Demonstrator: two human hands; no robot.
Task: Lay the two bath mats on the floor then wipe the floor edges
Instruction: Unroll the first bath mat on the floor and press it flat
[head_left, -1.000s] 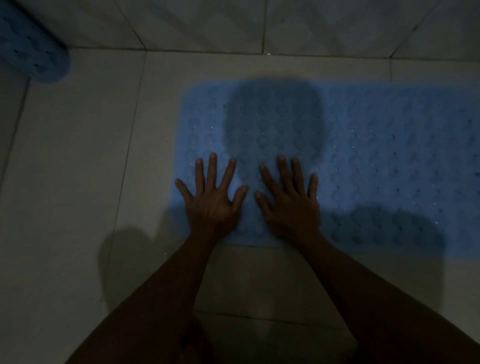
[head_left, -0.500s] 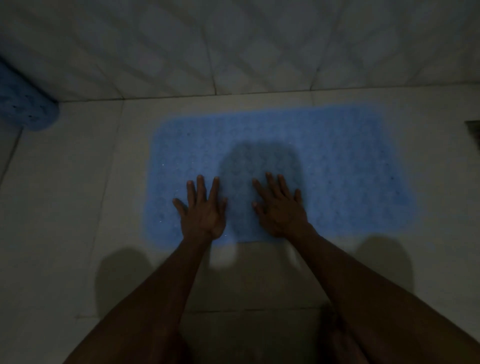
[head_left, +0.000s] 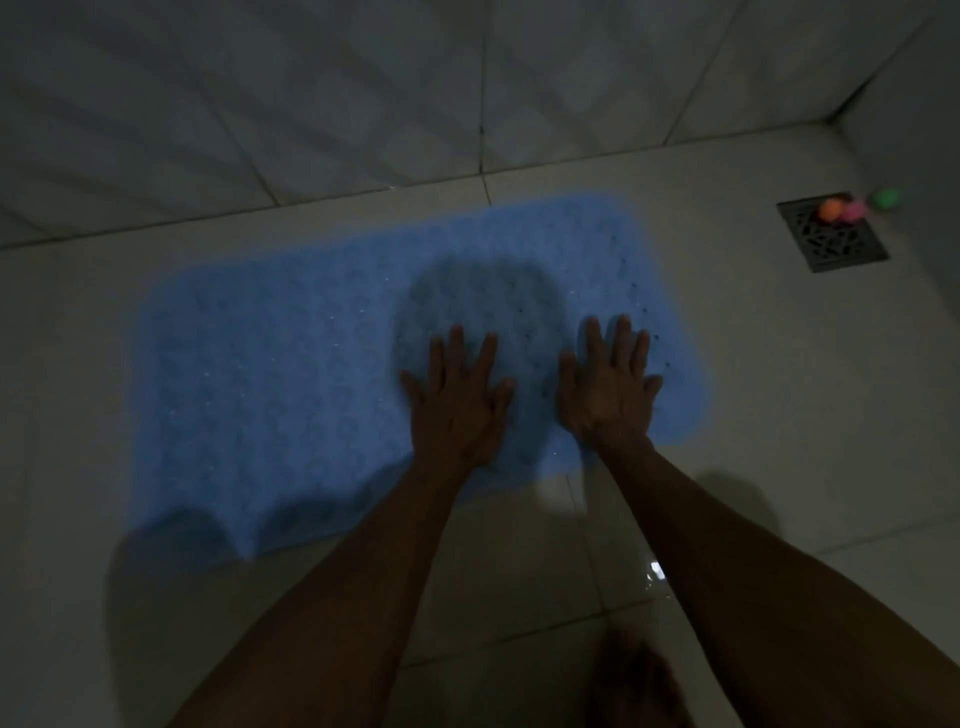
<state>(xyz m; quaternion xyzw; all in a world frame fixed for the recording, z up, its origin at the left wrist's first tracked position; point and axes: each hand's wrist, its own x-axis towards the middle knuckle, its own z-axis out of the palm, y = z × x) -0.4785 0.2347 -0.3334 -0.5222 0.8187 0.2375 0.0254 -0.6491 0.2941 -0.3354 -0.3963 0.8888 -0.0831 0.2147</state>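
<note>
A blue bath mat (head_left: 291, 374) with a bumpy surface lies flat on the pale tiled floor, close to the wall. My left hand (head_left: 457, 400) presses on the mat right of its middle, fingers straight and spread. My right hand (head_left: 610, 384) lies flat on the mat near its right end, fingers straight. Neither hand holds anything. The second mat is out of view.
The tiled wall (head_left: 363, 104) meets the floor just behind the mat. A dark square floor drain (head_left: 836, 244) sits at the right, with small orange, pink and green objects (head_left: 852, 208) at its far edge. A wet glint (head_left: 655, 571) shows on the floor near my right forearm.
Both hands have slid from the mat's left part to its right end. The view has turned right: the rolled blue mat at far left is gone and the drain has come in.
</note>
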